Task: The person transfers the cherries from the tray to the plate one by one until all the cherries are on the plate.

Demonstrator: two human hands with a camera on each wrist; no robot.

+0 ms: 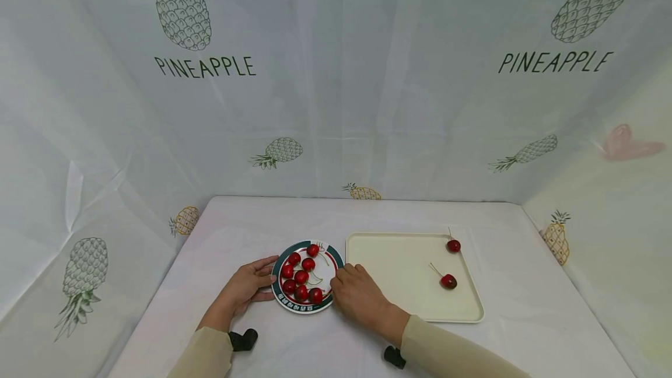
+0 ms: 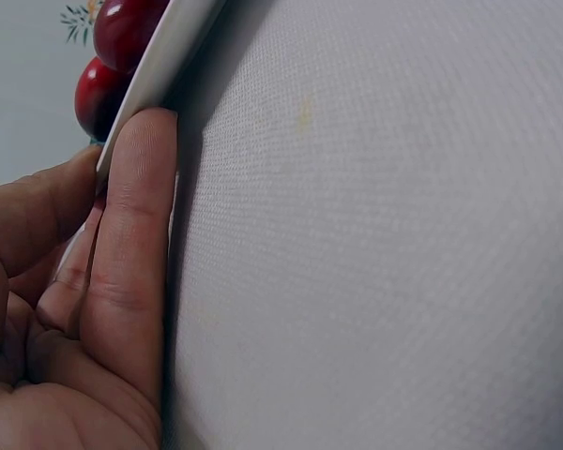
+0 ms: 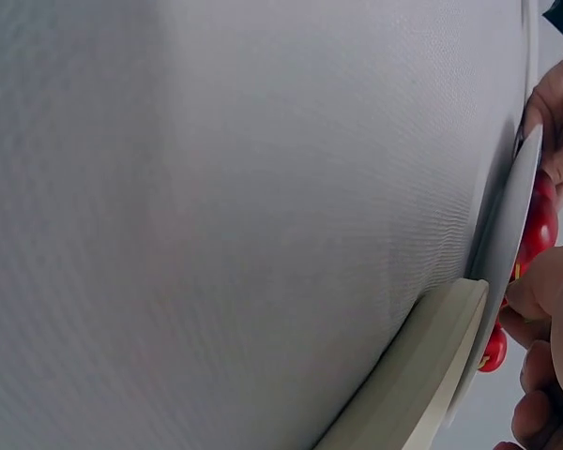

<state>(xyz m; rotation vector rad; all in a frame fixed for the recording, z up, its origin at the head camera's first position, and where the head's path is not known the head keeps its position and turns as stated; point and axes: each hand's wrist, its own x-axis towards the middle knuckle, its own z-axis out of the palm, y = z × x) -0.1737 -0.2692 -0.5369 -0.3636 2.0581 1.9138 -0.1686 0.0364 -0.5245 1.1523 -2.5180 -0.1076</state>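
A round white plate (image 1: 326, 270) with a dark green patterned rim holds several red cherries (image 1: 301, 277), stems attached. My left hand (image 1: 245, 284) is at its left edge, pinching the rim between thumb (image 2: 47, 211) and a finger (image 2: 136, 244) under it. On the opposite side, my right hand (image 1: 362, 296) has its fingers curled at the rim. Its fingertips (image 3: 525, 295) meet at a yellowish cherry stem (image 3: 517, 272) just over the plate. Two more cherries lie on the cream tray (image 1: 399, 276): one cherry (image 1: 448, 282) inside, another cherry (image 1: 454, 245) near its top right corner.
The tray's raised left edge stands close against the plate's right side, under my right hand. A white cloth (image 1: 273, 349) covers the table. Behind it hangs a pale curtain (image 1: 367, 104) printed with pineapples. Black wrist straps (image 1: 244, 340) show at both sleeves.
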